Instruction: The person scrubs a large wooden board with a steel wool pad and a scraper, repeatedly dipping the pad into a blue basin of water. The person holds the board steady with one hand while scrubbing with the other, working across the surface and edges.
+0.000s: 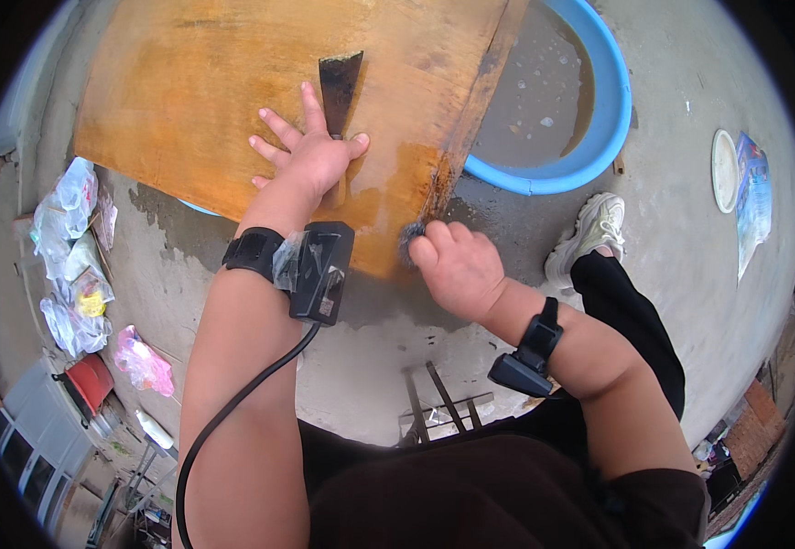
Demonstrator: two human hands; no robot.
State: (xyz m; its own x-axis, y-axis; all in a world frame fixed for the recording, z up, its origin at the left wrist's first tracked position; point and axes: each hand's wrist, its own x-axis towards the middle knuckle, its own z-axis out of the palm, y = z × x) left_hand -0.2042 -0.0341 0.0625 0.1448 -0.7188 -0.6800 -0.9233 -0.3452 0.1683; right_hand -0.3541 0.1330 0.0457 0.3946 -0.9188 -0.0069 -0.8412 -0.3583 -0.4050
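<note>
A wet wooden board [232,75] lies before me, its right part over the rim of a blue plastic basin. My left hand [311,154] is pressed on the board with fingers spread. A scraper [339,86] with a dark flared blade lies on the wood; its handle passes beneath my left palm, and the hand is not closed round it. At the board's near right corner, my right hand [455,264] is closed on a grey scouring pad [411,241], probably steel wool, that touches the edge. Most of the pad is hidden by the fingers.
The blue basin [555,180] holds murky water. Plastic bags [71,226] and a pink bag [143,360] lie on the concrete at left, near a red bucket [92,381]. A white lid [724,170] and a printed bag [754,189] lie at right. My shoe [593,233] stands near the basin.
</note>
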